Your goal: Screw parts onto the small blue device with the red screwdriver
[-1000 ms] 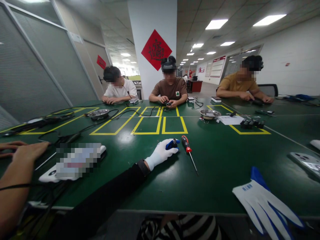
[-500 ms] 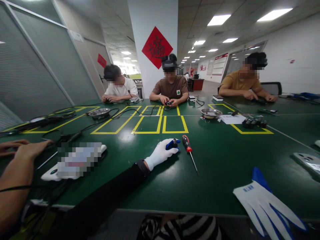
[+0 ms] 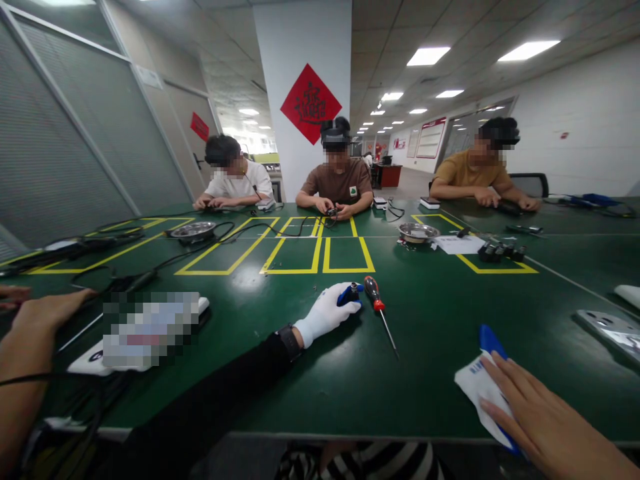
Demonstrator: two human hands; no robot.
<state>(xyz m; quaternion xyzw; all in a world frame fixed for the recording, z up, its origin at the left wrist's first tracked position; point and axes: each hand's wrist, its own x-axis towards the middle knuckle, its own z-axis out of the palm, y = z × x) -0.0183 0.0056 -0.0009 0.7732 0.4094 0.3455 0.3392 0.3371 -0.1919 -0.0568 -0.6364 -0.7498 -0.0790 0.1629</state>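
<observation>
My left hand [image 3: 325, 313] wears a white glove with blue fingertips and rests on the green table. Its fingers are closed around a small black part with a round metal top [image 3: 353, 291], partly hidden by the glove. Just right of it lies a screwdriver [image 3: 373, 293] with a red and black handle, its shaft pointing toward me. Bare, with fingers stretched out, my right hand [image 3: 540, 407] lies over a loose white and blue glove [image 3: 475, 387] at the lower right, hiding most of it.
At the left, another person's arm [image 3: 30, 340] reaches in beside a white device [image 3: 85, 357] and cables. Metal bowls [image 3: 419, 231], black parts [image 3: 503, 251] and a phone [image 3: 610, 333] are on the table. Several people sit opposite.
My right hand has come in from the lower right onto the loose glove. My left hand keeps its hold on the black part. The view has shifted slightly.
</observation>
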